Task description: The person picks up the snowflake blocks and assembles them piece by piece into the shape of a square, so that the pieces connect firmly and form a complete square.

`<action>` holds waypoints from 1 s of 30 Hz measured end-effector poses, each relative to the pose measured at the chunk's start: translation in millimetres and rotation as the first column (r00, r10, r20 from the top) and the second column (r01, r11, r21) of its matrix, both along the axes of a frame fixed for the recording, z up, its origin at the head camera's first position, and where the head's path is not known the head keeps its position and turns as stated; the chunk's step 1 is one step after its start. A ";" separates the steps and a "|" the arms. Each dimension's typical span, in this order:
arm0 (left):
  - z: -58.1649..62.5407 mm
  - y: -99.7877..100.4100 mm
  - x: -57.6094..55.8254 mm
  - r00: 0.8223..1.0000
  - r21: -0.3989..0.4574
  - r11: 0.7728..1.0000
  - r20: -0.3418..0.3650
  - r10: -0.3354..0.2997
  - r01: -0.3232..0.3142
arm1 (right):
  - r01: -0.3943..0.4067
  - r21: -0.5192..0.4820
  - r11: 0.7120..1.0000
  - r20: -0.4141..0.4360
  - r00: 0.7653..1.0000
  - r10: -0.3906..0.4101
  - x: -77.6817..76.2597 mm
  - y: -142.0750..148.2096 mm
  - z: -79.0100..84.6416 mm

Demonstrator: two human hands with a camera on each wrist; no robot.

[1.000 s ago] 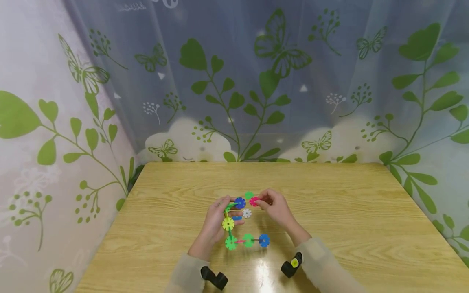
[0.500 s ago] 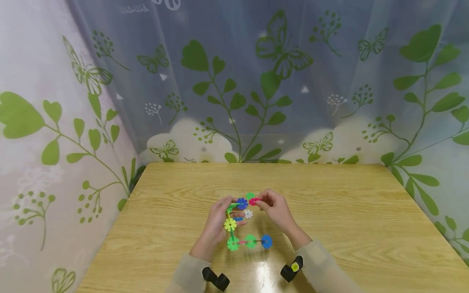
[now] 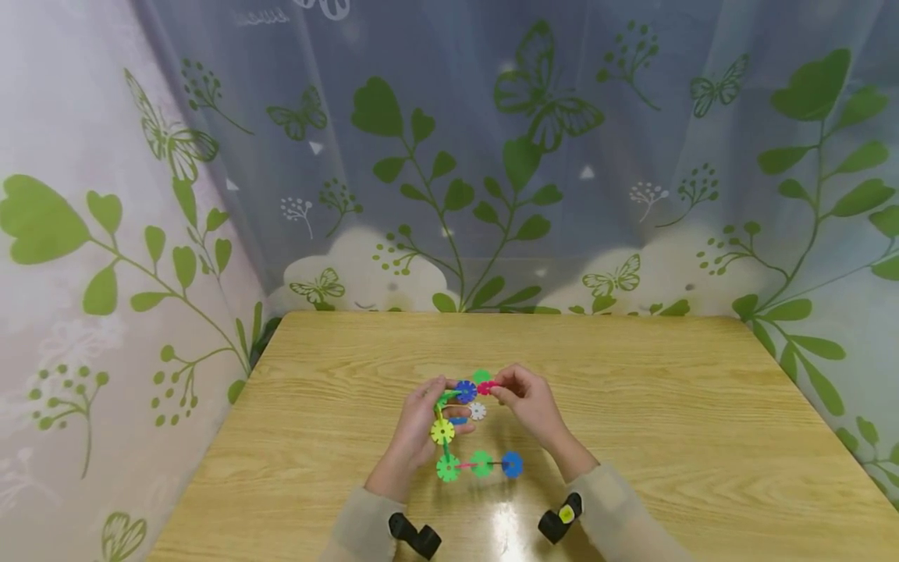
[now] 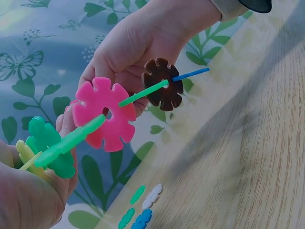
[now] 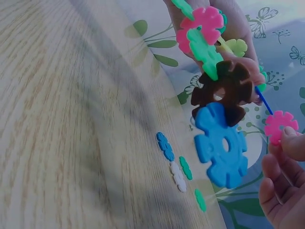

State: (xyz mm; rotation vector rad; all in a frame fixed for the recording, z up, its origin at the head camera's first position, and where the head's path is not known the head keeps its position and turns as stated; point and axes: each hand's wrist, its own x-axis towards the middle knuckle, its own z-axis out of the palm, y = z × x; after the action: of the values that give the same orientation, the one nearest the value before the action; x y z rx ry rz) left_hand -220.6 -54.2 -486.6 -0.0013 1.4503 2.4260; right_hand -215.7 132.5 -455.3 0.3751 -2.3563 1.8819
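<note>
My left hand grips a chain of slotted plastic snowflake discs near its upper corner. From there the chain runs down past a yellow disc to a green disc, then right to a light blue disc. A dark blue disc forms the upper end. Between thumb and fingers my right hand pinches a pink disc, its edge meeting the dark blue disc. A brown disc and another pink disc show within the chain. How deep the slots engage is unclear.
Loose discs lie on the wooden table beyond and beneath the hands: a white one, a blue one and two green ones, one of them a green disc. A patterned curtain hangs behind the table.
The pink disc in my right hand has turned more edge-on and come up against the dark blue disc. Both hands otherwise stay nearly in place; the head view has shifted slightly.
</note>
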 end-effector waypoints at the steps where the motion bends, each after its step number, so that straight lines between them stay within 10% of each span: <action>1: 0.0 0.1 0.1 1.000 0.002 1.000 0.002 -0.001 0.001 | 0.001 -0.001 1.000 0.001 1.000 -0.001 -0.1 -0.1 -0.3; 30: 0.9 9.3 5.5 1.000 -0.025 1.000 -0.006 -0.014 0.014 | 0.051 -0.105 0.993 -0.227 0.971 -0.074 8.8 -11.4 -12.6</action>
State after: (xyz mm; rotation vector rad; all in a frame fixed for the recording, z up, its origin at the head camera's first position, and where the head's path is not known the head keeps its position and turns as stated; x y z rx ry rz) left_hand -215.1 -44.9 -485.7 0.0101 1.4785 2.3988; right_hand -206.9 121.1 -468.0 0.4756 -2.0935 1.8090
